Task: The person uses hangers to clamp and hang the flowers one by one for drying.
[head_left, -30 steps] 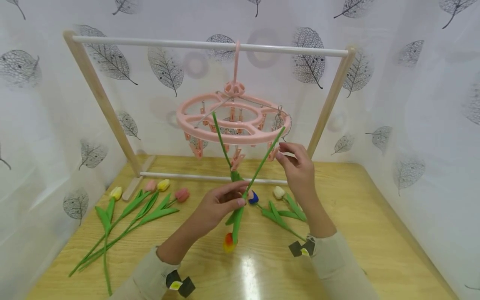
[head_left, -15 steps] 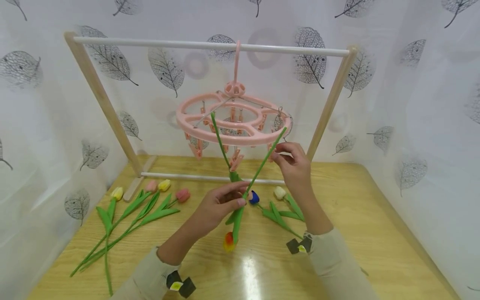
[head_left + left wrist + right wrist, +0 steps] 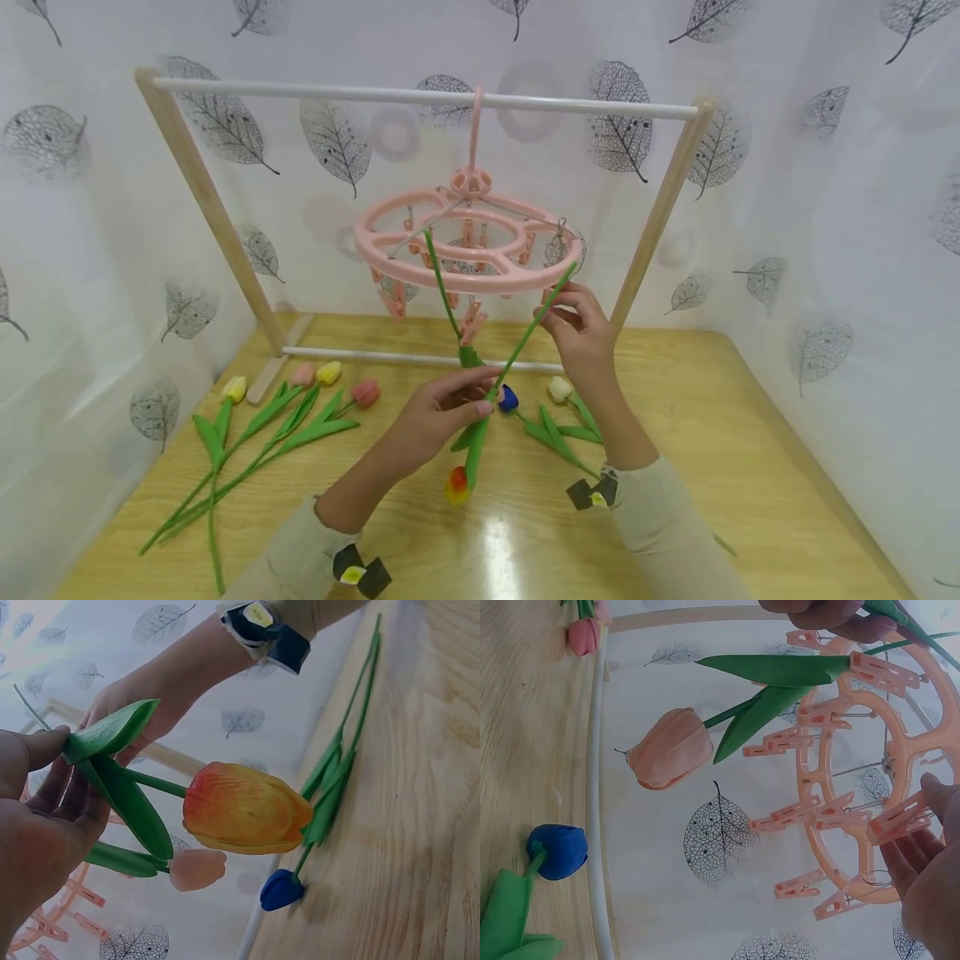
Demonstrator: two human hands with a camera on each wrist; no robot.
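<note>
My left hand [image 3: 442, 408] pinches the green stem of an orange-yellow artificial tulip [image 3: 247, 810], its bloom pointing down and its stem slanting up toward the right side of the pink clip hanger [image 3: 420, 273]. Just under that side, my right hand [image 3: 583, 337] holds a pink clothespin [image 3: 896, 819] between thumb and fingers. In the head view, the stem's upper end overlaps the hanger's rim beside this hand. A pale pink tulip [image 3: 673, 750] hangs upside down from another clip [image 3: 885, 673] at the hanger's front; the left hand partly hides it in the head view.
The hanger hooks over the white rod [image 3: 300, 90] of a wooden stand [image 3: 206, 200]. Several tulips, yellow and pink [image 3: 365, 392], lie on the table [image 3: 750, 433] at left. A blue tulip [image 3: 508, 398] and a white tulip [image 3: 559, 388] lie behind the hands.
My right hand has shifted slightly left, and its fingers have closed in around the clothespin near the stem's upper end. The left hand and its tulip stay nearly still.
</note>
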